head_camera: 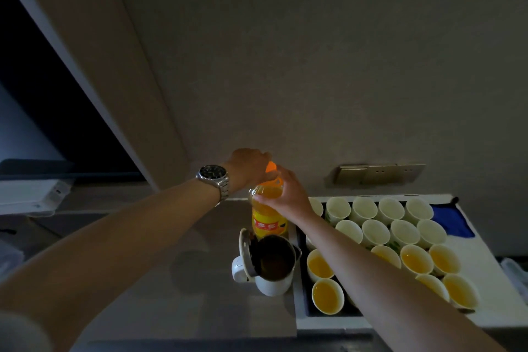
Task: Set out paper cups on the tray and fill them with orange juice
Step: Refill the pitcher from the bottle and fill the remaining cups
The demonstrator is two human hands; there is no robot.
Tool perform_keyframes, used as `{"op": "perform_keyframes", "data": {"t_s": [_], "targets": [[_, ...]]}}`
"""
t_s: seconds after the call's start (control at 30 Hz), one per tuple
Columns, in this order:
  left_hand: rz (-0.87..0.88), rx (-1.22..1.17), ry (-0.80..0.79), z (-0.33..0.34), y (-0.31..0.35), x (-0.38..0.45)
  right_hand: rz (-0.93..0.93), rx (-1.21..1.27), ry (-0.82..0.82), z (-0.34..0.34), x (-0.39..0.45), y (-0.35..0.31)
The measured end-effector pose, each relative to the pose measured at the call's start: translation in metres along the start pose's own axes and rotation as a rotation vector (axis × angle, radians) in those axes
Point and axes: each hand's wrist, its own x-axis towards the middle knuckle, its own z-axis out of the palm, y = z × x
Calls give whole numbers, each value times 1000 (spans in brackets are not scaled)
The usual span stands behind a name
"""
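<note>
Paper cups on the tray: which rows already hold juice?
The two rows nearest the person: those paper cups show orange liquid inside. The two far rows by the wall, like this cup, show only white interiors.

The bottle [267, 213] shows orange liquid, an orange cap [271, 166], and a yellow label with red lettering. The paper cups [375, 233] are white, some with what may be a green print; the ones toward four o'clock hold orange-yellow juice. A blue cloth [451, 221] lies at two o'clock, and the kettle [270, 263] is white.
</note>
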Motion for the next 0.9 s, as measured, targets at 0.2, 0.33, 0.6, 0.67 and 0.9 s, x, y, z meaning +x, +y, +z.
{"op": "perform_keyframes", "data": {"t_s": [0.2,0.33,0.6,0.67,0.9], "targets": [[-257,-112,154,-3,14,-7,18,-1,-18,1,0,-4],[-289,-227,309,-16,14,-16,36,-23,-23,1,1,-2],[161,-345,293,3,14,-54,89,32,-32,6,3,7],[164,-404,253,10,15,-58,80,3,-17,14,11,15],[115,-648,224,21,30,-50,102,82,-59,23,14,23]]}}
